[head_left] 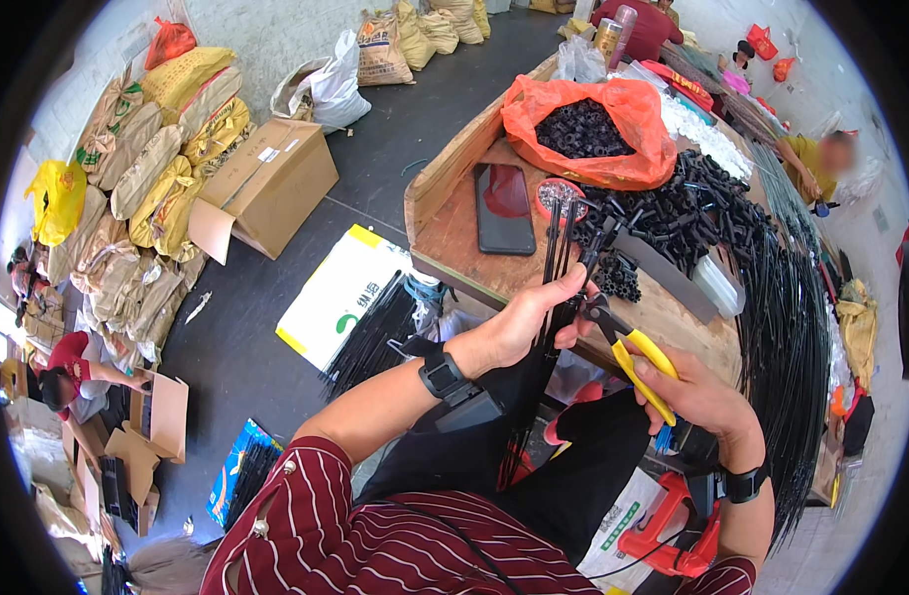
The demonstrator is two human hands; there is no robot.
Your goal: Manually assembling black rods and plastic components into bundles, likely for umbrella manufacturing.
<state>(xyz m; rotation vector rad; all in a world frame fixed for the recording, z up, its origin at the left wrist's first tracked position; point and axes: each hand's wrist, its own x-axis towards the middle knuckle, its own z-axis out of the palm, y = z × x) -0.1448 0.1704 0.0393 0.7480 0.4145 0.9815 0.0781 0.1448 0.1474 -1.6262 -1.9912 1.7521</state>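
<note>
My left hand (529, 315) is closed around several thin black rods (558, 243), which stand upright at the table's near edge. Small black fittings show near their upper part. In my right hand (700, 392) is a pair of pliers (643, 367) with yellow handles; the dark jaws are beside my left fingers, and I cannot tell whether they touch a rod. Just beyond lies a heap of black plastic parts (684, 203). A small red dish (561, 198) of shiny metal pieces sits next to a dark phone (504, 210). A flat grey strip (663, 278) lies near the pliers.
On the wooden table (445, 223) are an orange-red bag (663, 149) of black parts and a clear plastic box (720, 286). Long black rods (777, 397) hang over its right side. A cardboard box (266, 188) and sacks stand left. Other people work at left and far right.
</note>
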